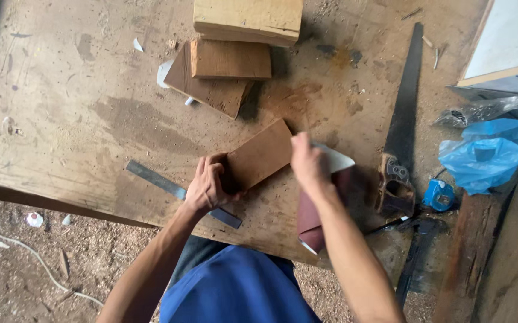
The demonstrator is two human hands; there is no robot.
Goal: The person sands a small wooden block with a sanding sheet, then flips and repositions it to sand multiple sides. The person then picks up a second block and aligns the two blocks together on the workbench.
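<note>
A thin brown wooden board (263, 154) lies tilted on the worn workbench (79, 119). My left hand (208, 182) grips the board's near left end and holds it down. My right hand (308, 161) is blurred at the board's right end, closed on a sheet of dark red sandpaper (313, 224) with a white back. The sheet hangs from the hand over the bench's front edge. A metal ruler (169, 188) lies under my left wrist.
Stacked wood blocks (229, 60) and a pale plank (248, 20) sit at the back of the bench. A hand saw (401, 131) lies at the right, beside a blue plastic bag (489, 152) and a blue tape measure (438, 195). Sawdust covers the floor at left.
</note>
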